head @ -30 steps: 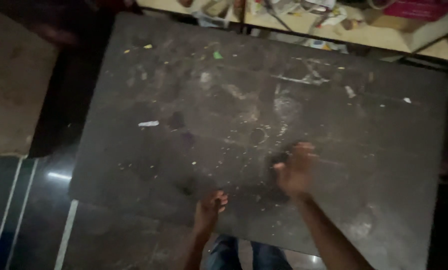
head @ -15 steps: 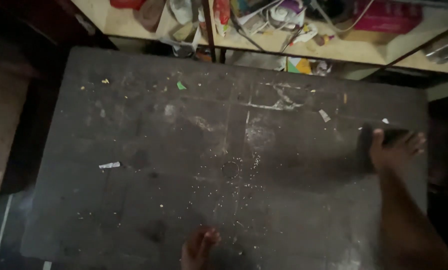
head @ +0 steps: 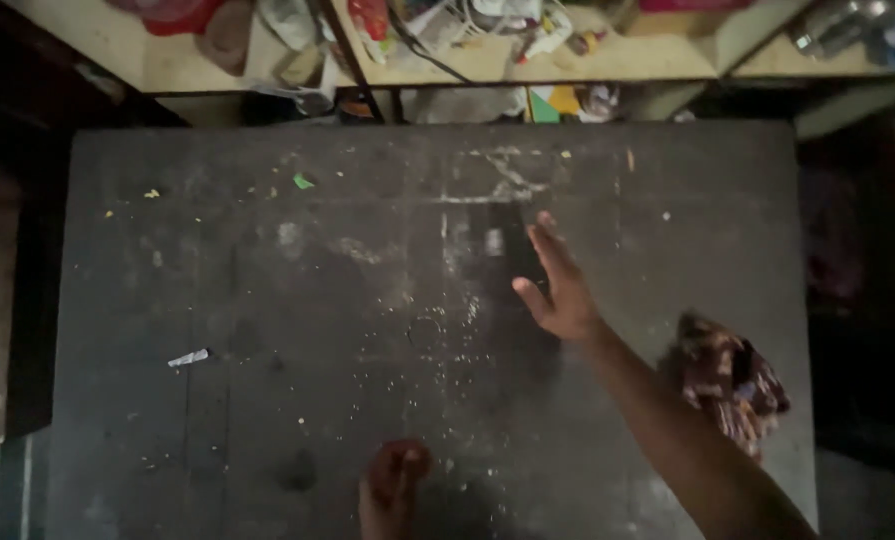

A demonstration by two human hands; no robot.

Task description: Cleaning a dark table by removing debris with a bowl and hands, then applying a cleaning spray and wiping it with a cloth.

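Observation:
My right hand [head: 557, 285] reaches out over the middle of a dark, dusty tabletop [head: 267, 300]. It is flat, fingers spread, and holds nothing. Pale crumbs [head: 437, 330] are scattered just left of it. A crumpled patterned cloth [head: 732, 380] lies on the table to the right of my forearm, apart from the hand. My left hand [head: 392, 485] rests at the table's near edge with its fingers curled together and nothing visible in them.
A white paper scrap [head: 187, 357] lies at the left and a small green bit [head: 303, 182] lies near the far side. Beyond the far edge, wooden shelves [head: 607, 60] hold cluttered items and cables. Dark floor borders both sides of the table.
My right hand has swung from the table's right edge to the middle. The cloth it was on now lies free at the right. My left hand has stayed at the near edge.

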